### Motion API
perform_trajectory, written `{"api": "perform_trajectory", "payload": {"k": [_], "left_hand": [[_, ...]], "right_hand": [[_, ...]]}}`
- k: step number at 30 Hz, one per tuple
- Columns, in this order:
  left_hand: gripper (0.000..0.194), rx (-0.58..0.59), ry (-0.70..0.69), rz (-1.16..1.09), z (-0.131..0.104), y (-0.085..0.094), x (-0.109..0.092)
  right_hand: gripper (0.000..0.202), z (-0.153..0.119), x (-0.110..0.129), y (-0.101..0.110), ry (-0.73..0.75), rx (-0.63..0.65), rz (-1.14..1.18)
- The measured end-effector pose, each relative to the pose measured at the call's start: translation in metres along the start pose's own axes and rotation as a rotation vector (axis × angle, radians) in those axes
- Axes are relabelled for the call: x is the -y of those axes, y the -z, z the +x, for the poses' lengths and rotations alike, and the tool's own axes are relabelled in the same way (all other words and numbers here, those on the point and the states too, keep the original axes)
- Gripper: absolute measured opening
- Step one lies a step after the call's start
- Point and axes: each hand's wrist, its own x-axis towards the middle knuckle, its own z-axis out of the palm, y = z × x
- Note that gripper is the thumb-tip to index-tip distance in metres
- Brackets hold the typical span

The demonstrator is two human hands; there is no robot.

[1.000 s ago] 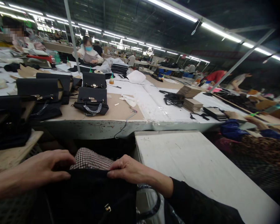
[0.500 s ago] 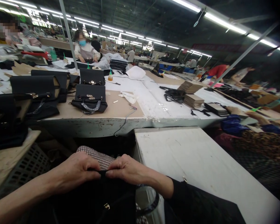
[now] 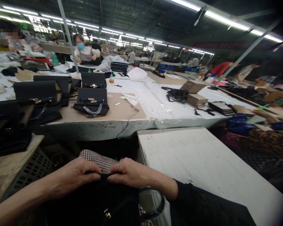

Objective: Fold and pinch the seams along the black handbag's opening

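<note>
A black handbag (image 3: 94,204) lies across my lap, with a small gold clasp on its front and a wrapped handle to the right. My left hand (image 3: 81,172) pinches the bag's upper edge between thumb and fingers. Close beside it, my right hand (image 3: 122,171) grips the same edge, thumb toward me. Only a short stretch of black edge shows between the two thumbs. Checked cloth (image 3: 96,159) covers my knee just beyond the hands. Much of the bag is dark and hard to make out.
Several black handbags (image 3: 91,100) stand on the long worktable (image 3: 155,122). A low white table (image 3: 191,153) sits to my right, a plastic crate (image 3: 34,169) to my left. Stacked brown boards (image 3: 196,100) and a glue bottle (image 3: 111,78) rest farther back. A masked co-worker (image 3: 85,53) sits across.
My hands keep their pinch on the handbag's edge, nearly in place. The view has shifted slightly. The co-worker across now has raised hands around something dark.
</note>
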Motion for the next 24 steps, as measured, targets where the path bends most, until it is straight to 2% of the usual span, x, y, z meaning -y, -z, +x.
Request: {"api": "perform_trajectory", "payload": {"k": [4,7,9,11,14,18,21,24], "left_hand": [[0.032,-0.071,-0.125,0.208,-0.005,-0.002,0.0],[0.03,-0.12,-0.192,0.45,-0.006,-0.01,-0.003],[0.03,-0.134,-0.192,0.592,-0.005,-0.016,-0.006],[0.03,-0.148,-0.156,0.64,-0.002,-0.019,-0.009],[0.028,-0.163,-0.092,0.56,0.003,-0.015,-0.01],[0.024,-0.189,-0.022,0.426,-0.007,0.01,0.0],[0.044,-0.334,0.105,0.313,-0.038,0.025,0.008],[0.072,-0.457,0.274,0.023,-0.085,0.019,0.012]], "right_hand": [[0.028,0.001,0.011,0.002,0.023,-0.005,-0.174],[0.029,0.006,0.016,0.003,0.014,0.035,-0.314],[0.03,0.01,0.017,0.002,0.016,0.059,-0.378],[0.029,0.015,0.016,0.001,0.05,0.054,-0.401],[0.023,0.02,0.013,-0.001,0.098,0.04,-0.374],[0.02,0.023,0.018,0.004,0.055,0.031,-0.227],[0.02,0.025,0.03,0.012,-0.006,0.068,-0.063],[0.017,0.031,0.047,0.02,-0.046,0.114,0.01]]}}
